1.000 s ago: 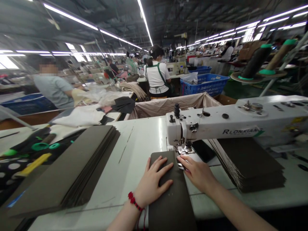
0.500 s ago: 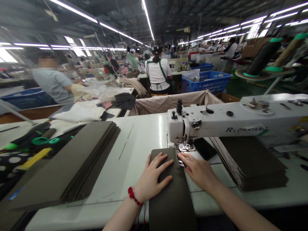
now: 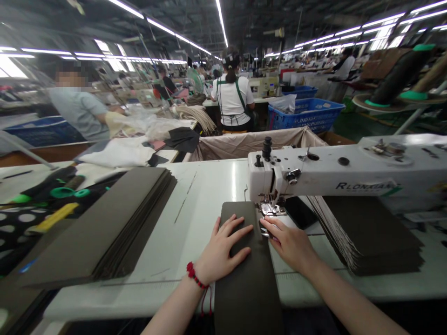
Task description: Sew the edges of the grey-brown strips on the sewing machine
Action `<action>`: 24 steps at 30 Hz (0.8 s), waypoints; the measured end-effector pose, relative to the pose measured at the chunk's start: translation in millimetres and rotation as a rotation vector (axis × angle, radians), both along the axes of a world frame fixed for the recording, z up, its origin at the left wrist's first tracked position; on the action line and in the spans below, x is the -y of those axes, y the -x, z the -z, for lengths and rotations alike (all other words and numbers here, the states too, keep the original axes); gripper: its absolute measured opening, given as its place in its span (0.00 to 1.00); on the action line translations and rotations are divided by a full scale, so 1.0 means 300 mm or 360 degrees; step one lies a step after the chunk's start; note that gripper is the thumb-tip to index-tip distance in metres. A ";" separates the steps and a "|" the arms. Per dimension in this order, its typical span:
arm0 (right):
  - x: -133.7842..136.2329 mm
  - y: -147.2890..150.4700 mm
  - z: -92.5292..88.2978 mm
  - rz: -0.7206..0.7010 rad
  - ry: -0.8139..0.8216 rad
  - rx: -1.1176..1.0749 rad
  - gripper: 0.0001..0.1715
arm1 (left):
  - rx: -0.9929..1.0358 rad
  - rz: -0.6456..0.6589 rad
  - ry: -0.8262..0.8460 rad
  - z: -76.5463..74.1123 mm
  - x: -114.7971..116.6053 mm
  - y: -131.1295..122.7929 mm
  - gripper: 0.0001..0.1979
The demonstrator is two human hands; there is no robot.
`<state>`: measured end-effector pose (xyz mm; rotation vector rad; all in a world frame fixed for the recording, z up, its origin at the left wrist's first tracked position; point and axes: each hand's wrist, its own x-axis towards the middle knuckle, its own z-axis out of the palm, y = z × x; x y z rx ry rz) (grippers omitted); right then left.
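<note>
A dark olive panel (image 3: 246,288) with rounded corners lies on the pale table, its right edge beside the presser foot (image 3: 272,209) of a white sewing machine (image 3: 314,170). Spread flat on the panel's upper part is my left hand (image 3: 225,249), fingers apart, a red bracelet at the wrist. My right hand (image 3: 291,246) rests at the panel's right edge, just below the presser foot. Its fingers are curled round thread snips (image 3: 266,232), whose metal blades stick out toward the panel; the rest of the snips is hidden by the hand.
Similar panels form a stack (image 3: 94,223) at left and another stack (image 3: 373,232) under the machine arm. A black phone (image 3: 300,212) lies behind my right hand. Beyond the table edge stands a cloth-lined bin (image 3: 230,145); people work farther back.
The panel has slid a little forward past the presser foot, with both hands moving along with it. My view has shifted slightly.
</note>
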<state>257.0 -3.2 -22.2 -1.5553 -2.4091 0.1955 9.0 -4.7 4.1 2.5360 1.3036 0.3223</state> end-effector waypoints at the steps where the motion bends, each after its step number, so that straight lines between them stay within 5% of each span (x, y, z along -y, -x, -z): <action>1: 0.000 0.000 -0.002 -0.0001 -0.0002 -0.0005 0.32 | -0.0001 0.0001 -0.0001 0.000 0.000 0.000 0.27; 24: 0.001 -0.002 0.003 -0.0013 0.0020 -0.0040 0.32 | 0.0021 0.0005 -0.0075 0.013 -0.006 -0.002 0.24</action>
